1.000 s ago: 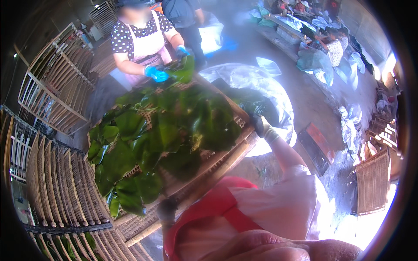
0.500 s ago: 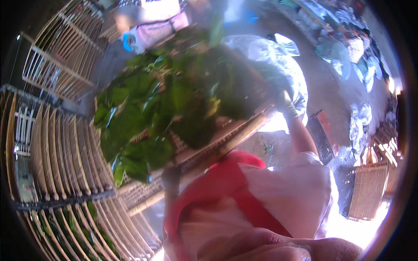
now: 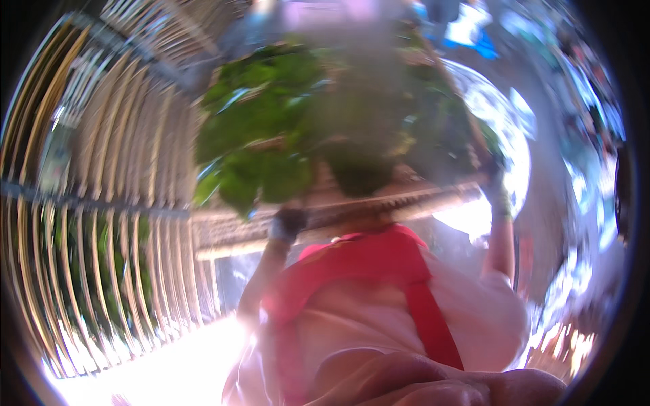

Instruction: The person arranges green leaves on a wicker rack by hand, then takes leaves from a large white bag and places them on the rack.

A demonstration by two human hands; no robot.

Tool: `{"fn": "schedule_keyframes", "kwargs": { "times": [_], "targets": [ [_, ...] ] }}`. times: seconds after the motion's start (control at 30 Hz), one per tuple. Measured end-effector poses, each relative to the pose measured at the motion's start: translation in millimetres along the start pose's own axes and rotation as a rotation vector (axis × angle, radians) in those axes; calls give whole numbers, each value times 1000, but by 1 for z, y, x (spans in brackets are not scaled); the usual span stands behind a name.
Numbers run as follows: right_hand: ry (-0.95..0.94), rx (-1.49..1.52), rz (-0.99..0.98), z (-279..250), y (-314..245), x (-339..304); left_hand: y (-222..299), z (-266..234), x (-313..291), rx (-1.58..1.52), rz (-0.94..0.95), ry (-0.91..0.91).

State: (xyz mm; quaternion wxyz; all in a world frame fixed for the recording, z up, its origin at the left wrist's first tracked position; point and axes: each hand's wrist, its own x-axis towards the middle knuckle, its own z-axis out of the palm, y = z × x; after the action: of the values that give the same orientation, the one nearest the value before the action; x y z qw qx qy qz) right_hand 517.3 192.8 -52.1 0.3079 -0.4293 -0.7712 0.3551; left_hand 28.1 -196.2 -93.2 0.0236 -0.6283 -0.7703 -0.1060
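A wide woven bamboo tray point(image 3: 426, 196) is held out before my chest, spread with large green leaves point(image 3: 261, 142). My left hand point(image 3: 290, 223), in a dark glove, is closed on its near edge, left of the middle. At the tray's right corner my right hand point(image 3: 496, 172), gloved with a pale cuff, grips the rim. Motion smears the fingers of both hands. Just beyond that right corner bulges a shiny white plastic sack point(image 3: 518, 155), with some green leaf showing beside it. The tray's far part is blurred.
Slatted racks stacked with bamboo trays point(image 3: 115, 135) stand close at my left; a lower tier point(image 3: 101, 264) shows green leaves between its slats. Across the tray is a person in pink point(image 3: 332, 10), blurred. Pale bundles point(image 3: 575, 183) lie along the right side.
My view has turned, so the racks loom larger at the left. The tray now lies more level across the picture and further right, still in both hands. My left hand shows more plainly.
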Motion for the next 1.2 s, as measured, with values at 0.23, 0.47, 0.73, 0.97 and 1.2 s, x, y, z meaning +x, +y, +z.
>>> {"fn": "schedule_keyframes", "kwargs": {
  "times": [0.23,0.47,0.73,0.97,1.2],
  "targets": [
    [-2,284,18,-1,39,-11,26,-62,27,135,23,-86],
    [89,64,-132,1,-33,-5,8,-43,2,71,233,254],
    [-151,1055,136,-38,-16,10,1,-51,-5,-296,230,372],
    [237,841,145,-11,-74,-2,-11,-188,-15,-248,359,566],
    [15,730,-234,7,-156,53,-111,-321,-42,-1258,-441,334]
  ]
}}
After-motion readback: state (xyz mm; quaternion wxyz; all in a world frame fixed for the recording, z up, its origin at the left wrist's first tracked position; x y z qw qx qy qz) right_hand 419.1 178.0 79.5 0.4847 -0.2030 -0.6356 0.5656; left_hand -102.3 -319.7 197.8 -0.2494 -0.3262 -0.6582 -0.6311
